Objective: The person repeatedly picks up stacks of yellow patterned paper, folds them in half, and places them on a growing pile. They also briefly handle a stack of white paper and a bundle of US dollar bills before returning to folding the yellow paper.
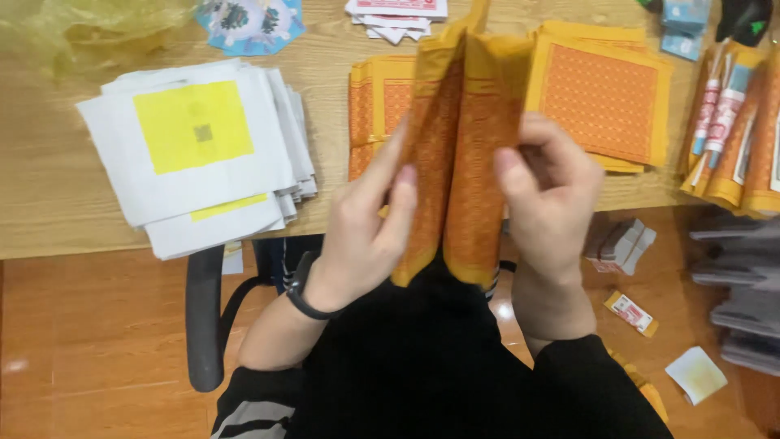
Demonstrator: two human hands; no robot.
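Orange patterned paper [455, 154] pinched folded between left hand [370, 232] and right hand [552, 207], white yellow-squared sheets [195, 146] stacked on table [49, 195].

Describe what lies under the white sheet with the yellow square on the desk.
Under the top white sheet lies a fanned stack of similar white sheets; one lower sheet shows a yellow strip. Their faces are mostly covered, and the wooden desk beneath is hidden.

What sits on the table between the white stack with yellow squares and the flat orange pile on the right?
In the head view, between the white stack and the right orange pile lie another orange stack and the folded orange sheets held in both hands.
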